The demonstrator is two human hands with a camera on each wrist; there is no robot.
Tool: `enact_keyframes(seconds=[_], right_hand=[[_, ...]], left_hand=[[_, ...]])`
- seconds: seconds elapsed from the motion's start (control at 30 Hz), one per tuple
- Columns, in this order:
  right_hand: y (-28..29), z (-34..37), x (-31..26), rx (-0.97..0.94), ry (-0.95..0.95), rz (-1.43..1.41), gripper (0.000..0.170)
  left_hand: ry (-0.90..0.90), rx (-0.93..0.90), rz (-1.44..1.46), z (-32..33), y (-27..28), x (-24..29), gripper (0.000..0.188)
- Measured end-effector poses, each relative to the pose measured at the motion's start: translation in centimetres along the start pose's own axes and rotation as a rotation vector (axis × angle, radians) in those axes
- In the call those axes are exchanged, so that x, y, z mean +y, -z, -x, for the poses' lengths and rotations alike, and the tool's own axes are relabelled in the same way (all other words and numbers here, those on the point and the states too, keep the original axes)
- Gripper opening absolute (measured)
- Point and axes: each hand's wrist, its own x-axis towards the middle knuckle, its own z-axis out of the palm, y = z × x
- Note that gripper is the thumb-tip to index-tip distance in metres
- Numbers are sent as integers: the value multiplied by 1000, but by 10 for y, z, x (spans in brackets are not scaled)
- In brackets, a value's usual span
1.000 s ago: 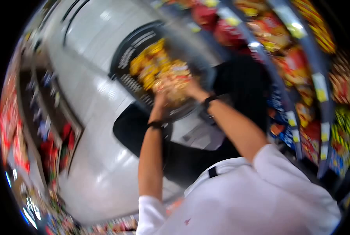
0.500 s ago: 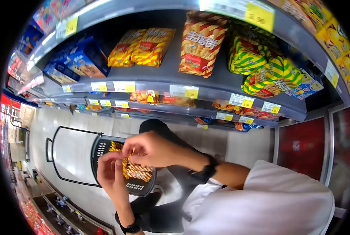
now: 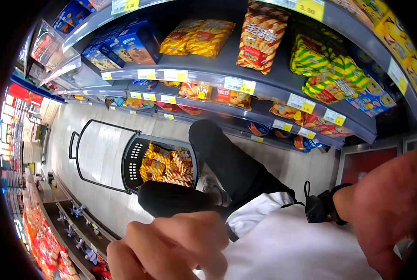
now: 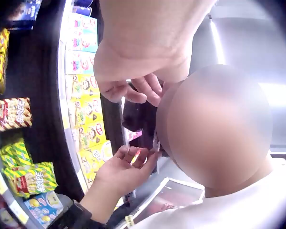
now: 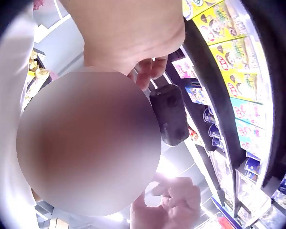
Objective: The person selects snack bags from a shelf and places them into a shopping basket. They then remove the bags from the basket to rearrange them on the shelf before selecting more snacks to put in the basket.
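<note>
Both hands are raised close to the head, by a black head-worn device (image 5: 169, 114). My left hand (image 3: 176, 245) shows loosely bent fingers in the head view; its fingers (image 4: 145, 90) overlap the device's upper part in the left wrist view. My right hand (image 3: 390, 210), very near the camera, has its fingers partly out of frame. In the left wrist view that right hand (image 4: 128, 167) is palm up below the device, fingers loosely bent, an orange streak of light across them. Neither hand shows a thing held. A black basket (image 3: 133, 161) on the floor contains yellow and red-striped snack packets (image 3: 166, 165).
Shelves (image 3: 260, 86) ahead carry striped finger-biscuit bags (image 3: 262, 42), green-yellow bags (image 3: 330, 70) and blue boxes (image 3: 129, 44). The basket's long handle (image 3: 80, 161) lies out to the left. Bent knees in black trousers (image 3: 236, 158) flank the basket. A low rack (image 3: 77, 228) stands at lower left.
Both hands were on packets in the basket, then came together above it, and are now up by the head, apart. The view has turned from the basket toward the shelves.
</note>
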Motion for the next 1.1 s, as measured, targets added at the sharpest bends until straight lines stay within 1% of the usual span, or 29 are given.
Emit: enact_keyframes(seconds=[0.03,0.1,0.13,0.17,0.23,0.27,0.37,0.4,0.43,0.47,0.5,0.53,0.57,0.6,0.63,0.67,0.7,0.73,0.77,0.8,0.83,0.87,0.93,0.97,1.03,1.07,1.1], right_hand=[[-1,-3,-9,-9,10,22,16],[-1,-5,-29,-20,15,71,16],[0,-6,-38,-31,15,94,16],[1,-8,-49,-41,24,117,16],[1,-9,-67,-64,17,166,18],[2,-9,-76,-71,19,186,18],[7,-15,-103,-90,55,237,21],[13,-17,-109,-84,43,257,23],[19,-14,-113,-88,15,275,24],[29,-7,-114,-91,-36,300,25],[44,8,-118,-69,-143,390,26],[53,26,-107,48,-292,564,28],[35,41,-59,324,-332,1090,21],[55,49,-24,377,-386,762,16],[70,62,1,405,-559,786,21],[85,77,27,472,-637,632,30],[108,98,49,451,-688,704,46],[118,107,62,428,-735,801,64],[125,108,74,430,-736,792,64],[128,109,83,418,-718,826,70],[131,112,90,409,-700,860,77],[137,115,97,415,-700,850,77],[147,116,103,306,-767,763,78],[151,116,104,312,-763,756,78],[152,113,101,252,-873,715,73],[152,114,100,260,-873,710,73],[152,115,99,239,-857,684,70]], left_hand=[[2,-14,8,3,-1,1,12],[-83,-29,134,8,-4,-2,9],[-205,-160,214,-8,2,-16,6],[-208,-178,228,-14,0,-17,6],[-161,-152,371,-22,-13,-15,5],[-158,-165,385,-23,-17,-18,5],[-250,-212,400,-34,-23,-23,10],[-283,-149,379,-35,-33,-27,12],[-196,27,420,-24,-47,-25,10],[-203,2,436,-28,-46,-31,10],[-168,-23,361,-37,-41,-43,8],[-129,-34,283,-45,-34,-58,6],[-87,-35,200,-51,-27,-74,5],[-42,-28,115,-57,-20,-91,4],[12,-15,29,-60,-16,-105,4],[155,79,-47,-65,-13,-119,4],[300,177,-126,-70,-10,-132,7],[301,182,-133,-75,-4,-144,7],[354,187,-180,-81,3,-157,11],[414,193,-227,-85,8,-169,17],[422,196,-237,-87,11,-178,17],[417,210,-250,-91,12,-186,20],[411,211,-294,-91,13,-200,28],[409,210,-304,-91,13,-204,28],[383,135,-486,-90,8,-208,32],[400,106,-549,-89,10,-211,40],[402,103,-554,-89,11,-214,40]])
